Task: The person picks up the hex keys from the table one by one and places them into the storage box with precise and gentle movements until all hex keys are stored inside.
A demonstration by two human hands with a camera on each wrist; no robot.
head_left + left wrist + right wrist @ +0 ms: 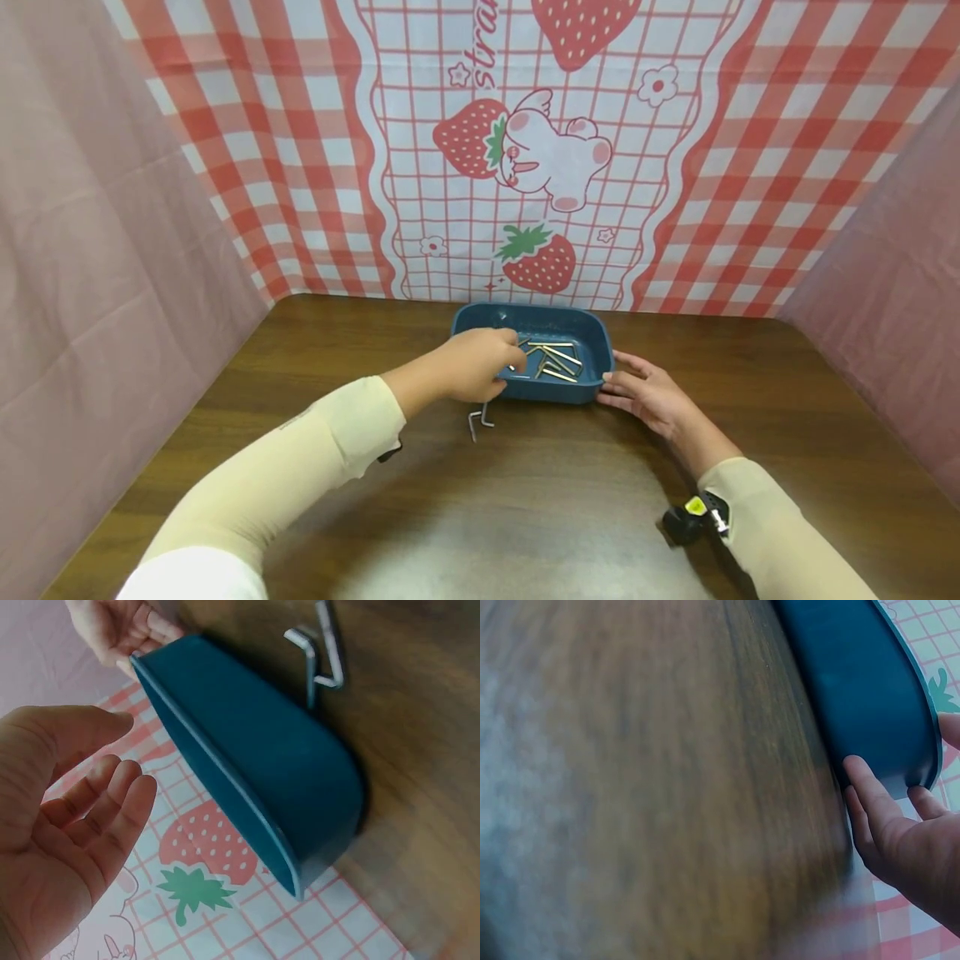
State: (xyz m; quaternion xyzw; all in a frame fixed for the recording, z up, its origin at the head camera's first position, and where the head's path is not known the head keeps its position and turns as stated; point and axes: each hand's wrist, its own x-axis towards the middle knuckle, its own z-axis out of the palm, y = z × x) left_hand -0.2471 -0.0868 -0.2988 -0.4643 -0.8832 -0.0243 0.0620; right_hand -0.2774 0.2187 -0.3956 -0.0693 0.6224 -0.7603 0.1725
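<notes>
A blue rectangular bin [540, 392] holds several gold L-shaped rods [558, 360], which look like hex keys. My left hand [476, 362] hovers over the bin's front left part. In the left wrist view, that hand [82, 817] has loosely bent fingers, the thumb apart from them, and nothing between. At the bin's right end, my right hand [648, 396] touches the wall and the corner of the rim. The right wrist view shows the fingers [874, 795] stretched along the bin's outer side. Silver bent rods [480, 419] lie on the table before the bin.
The wooden table [525, 517] carries the bin near its back edge. Behind it hangs a red-and-white checked cloth [465, 200] with strawberries. Pink cloth walls [97, 250] stand on both sides. A dark device [686, 521] is strapped to my right wrist.
</notes>
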